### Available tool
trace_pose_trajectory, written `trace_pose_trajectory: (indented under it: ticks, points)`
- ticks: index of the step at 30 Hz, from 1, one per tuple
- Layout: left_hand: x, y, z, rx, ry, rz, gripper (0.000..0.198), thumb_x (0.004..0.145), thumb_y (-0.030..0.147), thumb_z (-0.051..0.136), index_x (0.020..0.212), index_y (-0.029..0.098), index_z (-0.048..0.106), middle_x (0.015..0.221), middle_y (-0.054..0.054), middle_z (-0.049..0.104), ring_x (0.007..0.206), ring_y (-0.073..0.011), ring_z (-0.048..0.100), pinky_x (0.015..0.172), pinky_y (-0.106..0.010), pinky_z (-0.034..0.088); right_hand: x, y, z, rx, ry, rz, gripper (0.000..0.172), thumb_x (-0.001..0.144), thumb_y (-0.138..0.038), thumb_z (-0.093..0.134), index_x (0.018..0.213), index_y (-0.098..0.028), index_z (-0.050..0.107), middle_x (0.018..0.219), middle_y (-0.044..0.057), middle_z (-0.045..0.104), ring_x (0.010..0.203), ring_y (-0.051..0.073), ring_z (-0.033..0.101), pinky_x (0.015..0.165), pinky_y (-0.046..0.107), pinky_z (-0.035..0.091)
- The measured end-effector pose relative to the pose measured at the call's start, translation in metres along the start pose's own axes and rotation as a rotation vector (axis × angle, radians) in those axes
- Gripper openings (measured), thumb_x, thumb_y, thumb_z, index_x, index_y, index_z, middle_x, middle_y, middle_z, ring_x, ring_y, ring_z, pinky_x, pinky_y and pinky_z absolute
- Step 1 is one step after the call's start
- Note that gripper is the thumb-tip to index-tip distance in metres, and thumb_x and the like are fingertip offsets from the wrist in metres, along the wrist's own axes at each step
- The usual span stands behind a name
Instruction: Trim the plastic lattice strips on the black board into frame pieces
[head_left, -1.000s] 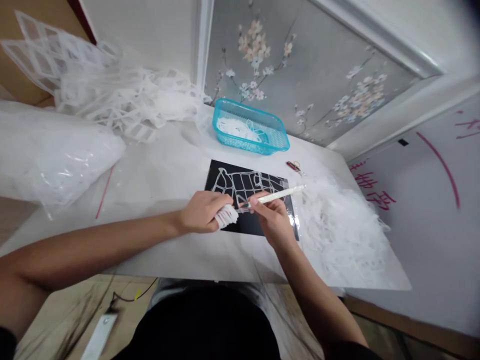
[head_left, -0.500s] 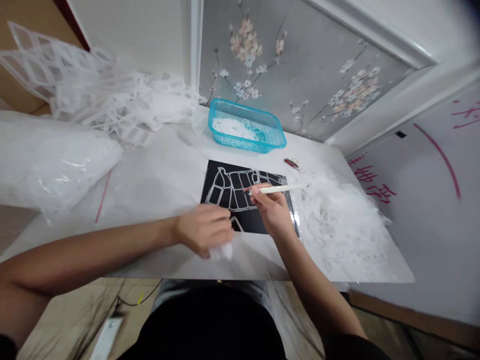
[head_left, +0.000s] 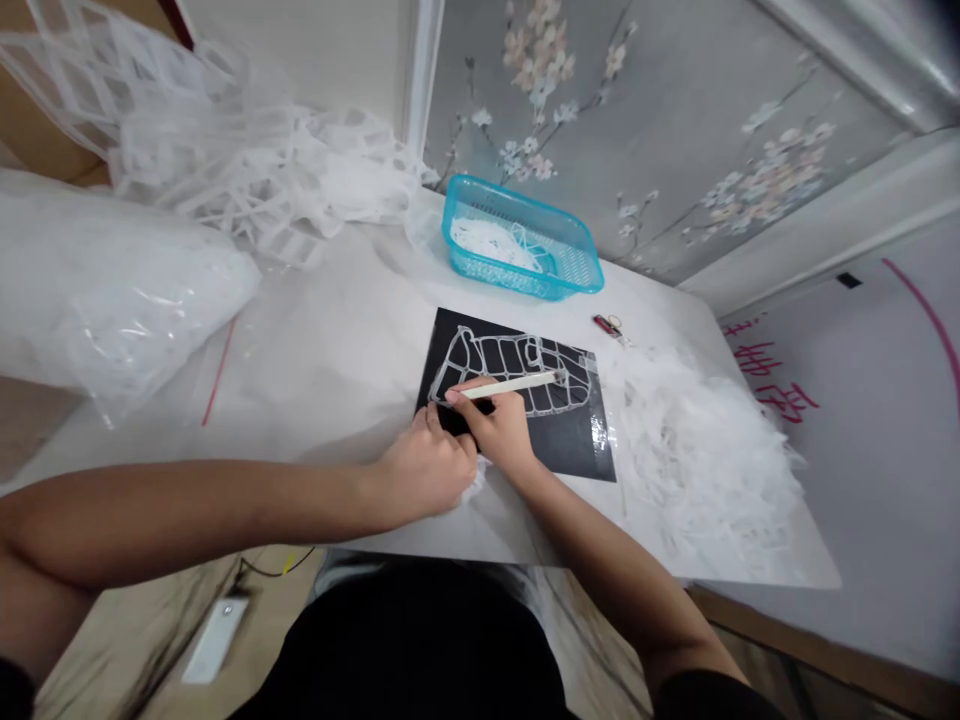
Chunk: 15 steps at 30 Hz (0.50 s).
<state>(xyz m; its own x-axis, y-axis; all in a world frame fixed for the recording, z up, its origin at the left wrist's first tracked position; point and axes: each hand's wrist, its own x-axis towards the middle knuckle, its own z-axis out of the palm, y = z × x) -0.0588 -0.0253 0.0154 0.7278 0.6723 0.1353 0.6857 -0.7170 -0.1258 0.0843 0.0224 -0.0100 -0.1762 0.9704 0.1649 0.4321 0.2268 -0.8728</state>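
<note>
My right hand grips a slim white pen-shaped tool, its working end at the left edge of a white lattice cutout. This net of thin strips lies flat on a black sheet. Beside it, my left hand is closed at the sheet's lower left corner, its fingertips touching the sheet. White scraps poke out from under that hand. The tool's tip and the lattice's lower left part are hidden by my fingers.
Behind the sheet stands a blue basket holding white cut pieces. A loose heap of white strips lies to the right. A small red tool lies near it. Left are a filled plastic bag and tangled white netting.
My right hand has moved left and down with the tool, to the lattice's left edge. My left hand has settled at the sheet's corner. The view has shifted slightly.
</note>
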Motion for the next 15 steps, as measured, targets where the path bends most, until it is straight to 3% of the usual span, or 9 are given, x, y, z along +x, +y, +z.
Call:
trace_pose_trajectory:
  ticks: [6, 15]
  points:
    - [0.0012, 0.0004, 0.0055, -0.093, -0.021, -0.031, 0.015, 0.078, 0.008, 0.053, 0.081, 0.007, 0.067, 0.071, -0.017, 0.069, 0.076, -0.0356, 0.071, 0.077, -0.049, 0.054, 0.0002, 0.0027, 0.0007, -0.029, 0.007, -0.016, 0.012, 0.085, -0.035, 0.069, 0.084, -0.025, 0.075, 0.086, 0.004, 0.077, 0.085, 0.022, 0.071, 0.08, 0.037, 0.055]
    - [0.0023, -0.002, 0.0035, -0.205, 0.027, -0.036, 0.016, 0.075, 0.005, 0.056, 0.081, -0.001, 0.07, 0.07, -0.022, 0.068, 0.081, -0.0435, 0.07, 0.078, -0.053, 0.052, 0.0015, 0.0037, 0.0039, -0.058, -0.002, -0.047, 0.009, 0.085, -0.032, 0.07, 0.083, -0.026, 0.076, 0.084, 0.003, 0.077, 0.083, 0.022, 0.07, 0.079, 0.038, 0.055]
